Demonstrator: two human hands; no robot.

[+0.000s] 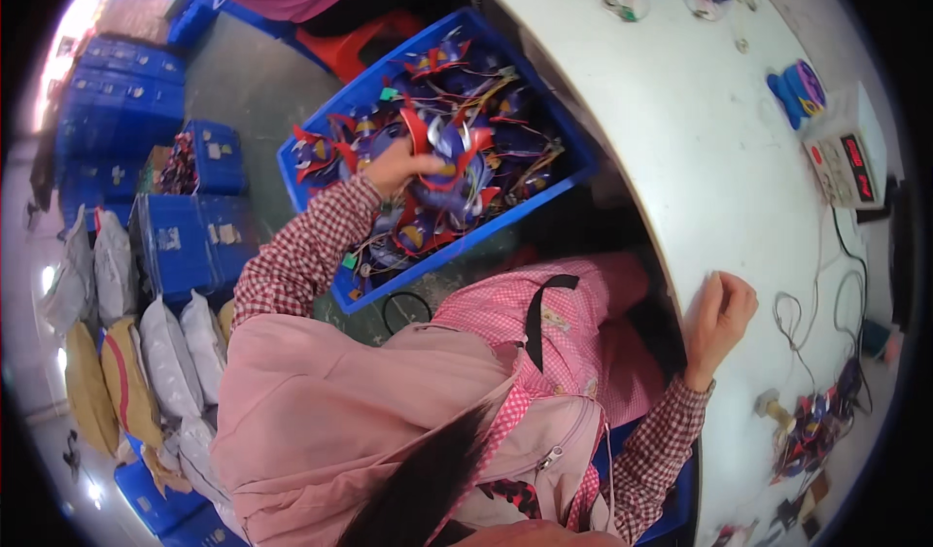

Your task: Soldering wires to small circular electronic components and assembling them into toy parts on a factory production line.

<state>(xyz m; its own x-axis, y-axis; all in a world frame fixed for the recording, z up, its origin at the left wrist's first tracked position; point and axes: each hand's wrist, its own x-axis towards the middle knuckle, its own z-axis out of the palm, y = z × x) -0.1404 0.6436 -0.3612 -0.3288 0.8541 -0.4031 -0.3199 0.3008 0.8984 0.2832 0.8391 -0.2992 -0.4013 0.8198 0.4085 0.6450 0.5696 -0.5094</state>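
Note:
My left hand [400, 168] reaches down into a blue plastic crate [573, 163] beside the table and grips a bunch of red, blue and silver toy parts with wires [449, 153]. The crate is full of several such tangled parts. My right hand [719, 312] rests as a loose fist on the edge of the white table [680, 129], holding nothing that I can see. Both arms wear red-checked sleeves, and a pink apron covers my lap.
On the table sit a blue toy piece [797, 90], a white box with a red display [850, 153], loose wires and a small heap of toy parts [812, 426]. Stacked blue crates [194, 236] and filled sacks [146, 353] stand on the floor at left. A red stool [345, 47] is behind the crate.

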